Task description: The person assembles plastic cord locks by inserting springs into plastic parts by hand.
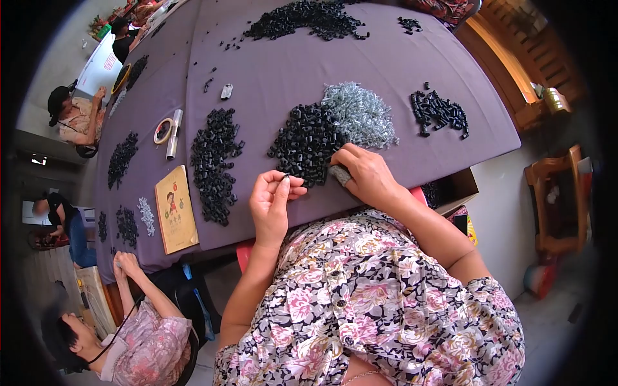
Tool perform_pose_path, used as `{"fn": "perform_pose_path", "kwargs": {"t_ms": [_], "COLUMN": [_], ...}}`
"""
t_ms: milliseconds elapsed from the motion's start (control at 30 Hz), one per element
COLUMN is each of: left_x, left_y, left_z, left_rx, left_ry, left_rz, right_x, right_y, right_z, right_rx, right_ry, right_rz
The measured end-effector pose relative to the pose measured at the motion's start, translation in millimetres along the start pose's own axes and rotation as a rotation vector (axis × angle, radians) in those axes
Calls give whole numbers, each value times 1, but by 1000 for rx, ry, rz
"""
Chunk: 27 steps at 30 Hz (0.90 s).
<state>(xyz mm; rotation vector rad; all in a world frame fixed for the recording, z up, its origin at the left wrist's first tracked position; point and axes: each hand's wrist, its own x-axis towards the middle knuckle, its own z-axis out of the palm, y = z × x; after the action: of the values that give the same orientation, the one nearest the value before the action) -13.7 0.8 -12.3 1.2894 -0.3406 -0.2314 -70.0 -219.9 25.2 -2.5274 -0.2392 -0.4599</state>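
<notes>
1. Floral-print shirt [360, 289] fills the foreground, its front facing the edge of the cloth-covered surface [412, 58].
2. Left hand [273, 204]: the grip is pressed together, thumb and forefinger pinching a small black piece [286, 176] just above the near edge.
3. Right hand [370, 172]: it rests against the near right side of a black heap [306, 145], with a grey covering [339, 174] on one digit; whether its grip pinches anything, I cannot tell.
4. Behind the right hand, a clear heap [362, 112] touches the black one; a smaller black cluster [440, 113] lies apart to the right.
5. Left of these stretch a long black pile [215, 167], then a yellow booklet [176, 212].
6. Farther left, a co-worker's hands [127, 263] meet at the surface's edge.
</notes>
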Motion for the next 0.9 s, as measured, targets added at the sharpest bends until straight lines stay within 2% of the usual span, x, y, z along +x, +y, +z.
{"fn": "perform_pose_path", "kwargs": {"t_ms": [167,267,367,567,900], "left_x": [-1,-3,-5,11,17], "left_y": [-1,1,8,6,1], "left_z": [1,6,19,38,35], "left_rx": [6,24,-15,-44,0], "left_ry": [-12,-32,-139,-280,-388], "left_rz": [11,-3,-96,-233,-297], "right_x": [-3,-2,-1,-3,1], "right_y": [7,1,-8,-9,-12], "right_z": [-2,-3,-10,-9,-26], "right_rx": [139,304,392,663,596], "right_ry": [43,60,-29,-67,-203], "right_rz": [17,116,254,322,322]}}
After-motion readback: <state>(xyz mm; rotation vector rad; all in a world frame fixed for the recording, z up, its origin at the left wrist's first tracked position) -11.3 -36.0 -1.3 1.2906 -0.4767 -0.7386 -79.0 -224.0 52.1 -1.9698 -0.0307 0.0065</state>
